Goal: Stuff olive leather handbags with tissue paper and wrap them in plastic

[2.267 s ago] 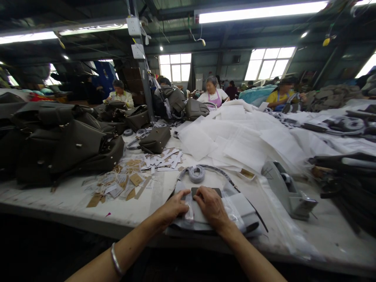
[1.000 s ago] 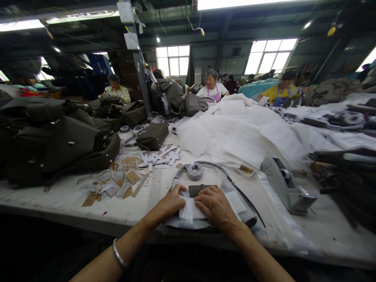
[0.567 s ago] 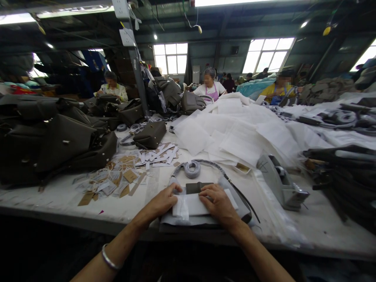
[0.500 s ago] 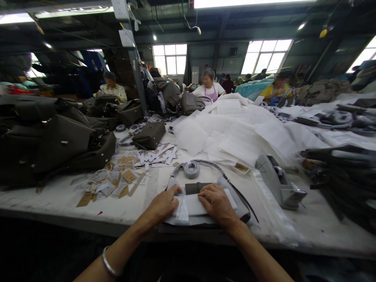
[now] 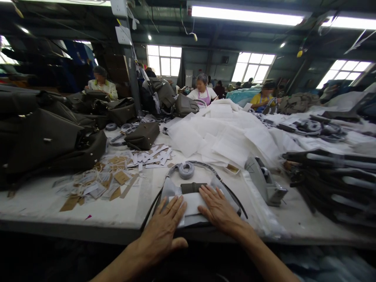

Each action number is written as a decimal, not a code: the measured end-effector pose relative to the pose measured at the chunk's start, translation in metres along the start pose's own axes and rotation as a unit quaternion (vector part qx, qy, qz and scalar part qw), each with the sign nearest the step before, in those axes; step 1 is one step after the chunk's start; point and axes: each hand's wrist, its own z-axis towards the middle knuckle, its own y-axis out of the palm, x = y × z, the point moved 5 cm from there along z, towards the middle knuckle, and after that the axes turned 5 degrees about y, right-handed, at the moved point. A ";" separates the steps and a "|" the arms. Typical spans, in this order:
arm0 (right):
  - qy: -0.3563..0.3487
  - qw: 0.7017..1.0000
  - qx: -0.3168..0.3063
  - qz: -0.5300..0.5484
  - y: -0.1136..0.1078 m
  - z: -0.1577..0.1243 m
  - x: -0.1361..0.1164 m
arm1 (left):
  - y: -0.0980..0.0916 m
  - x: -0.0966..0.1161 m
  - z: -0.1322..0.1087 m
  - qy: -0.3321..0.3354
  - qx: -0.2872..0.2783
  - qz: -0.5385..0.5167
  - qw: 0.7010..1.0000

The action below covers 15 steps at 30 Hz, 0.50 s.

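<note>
A dark handbag [image 5: 234, 206] lies at the table's front edge, its thin strap and wrapped handle spread around it. White packing sheet [image 5: 192, 200] covers most of its front, with a dark olive flap [image 5: 193, 188] showing above. My left hand [image 5: 164, 221] rests flat on the sheet's left side, fingers stretched and thumb out. My right hand [image 5: 219, 207] presses flat on the right side, fingers extended. A coiled, wrapped strap [image 5: 186, 170] sits just behind the bag, inside the handle's arc.
A grey tape dispenser [image 5: 266, 182] stands to the right, beside stacked dark bags [image 5: 335, 188]. Paper tags [image 5: 111, 178] are scattered at left, near a heap of dark bags [image 5: 49, 141]. White foam sheets [image 5: 226, 133] pile up behind. Several people sit across the table.
My left hand has gone from curled fingers at the bag's left to lying flat on the sheet, nearer me. My right fingers have straightened. The camera view has shifted slightly right.
</note>
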 end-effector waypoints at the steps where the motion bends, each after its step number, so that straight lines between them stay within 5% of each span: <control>1: 0.002 1.000 0.012 0.007 0.000 -0.001 0.001 | 0.002 0.000 0.000 0.000 0.013 0.012 1.000; 6: 0.028 0.969 0.201 0.143 -0.040 -0.034 -0.002 | -0.010 0.012 -0.005 0.038 0.124 0.096 0.987; 9: 0.168 0.914 0.218 0.297 -0.038 -0.077 0.006 | -0.008 0.026 -0.003 0.075 0.163 0.152 0.972; 12: 0.338 0.784 0.117 0.508 0.011 -0.115 0.014 | 0.005 0.035 0.003 0.109 0.195 0.195 0.955; 15: 0.395 0.621 0.060 0.675 0.063 -0.128 0.005 | 0.016 0.035 0.006 0.109 0.242 0.230 0.936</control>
